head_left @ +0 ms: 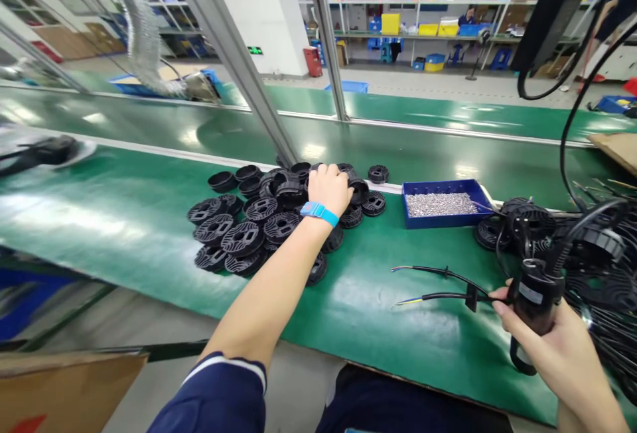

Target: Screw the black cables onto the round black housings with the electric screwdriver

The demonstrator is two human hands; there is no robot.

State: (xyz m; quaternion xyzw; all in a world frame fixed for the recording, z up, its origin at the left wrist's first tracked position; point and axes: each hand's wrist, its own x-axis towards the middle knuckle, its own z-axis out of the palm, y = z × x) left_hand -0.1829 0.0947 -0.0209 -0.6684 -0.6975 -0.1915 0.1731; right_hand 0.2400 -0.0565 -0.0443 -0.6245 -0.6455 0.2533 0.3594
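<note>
My left hand (328,189), with a blue band at the wrist, reaches into a heap of black round plastic covers (243,237). Its fingers curl down over a cover at the back of the heap; the fingertips are hidden. On the right, my right hand (552,333) is closed around a black corded electric screwdriver (535,297), whose tip I cannot see. Between thumb and forefinger it also pinches a black two-branch cable (448,295). The cable's stripped ends, with coloured wires, point left over the green bench.
A blue tray (432,222) of small silvery screws stands right of the heap. More black round parts and tangled cables (604,327) crowd the right side. Metal posts (239,68) rise behind the bench; a black cord hangs at upper right. A cardboard box (70,386) is at lower left.
</note>
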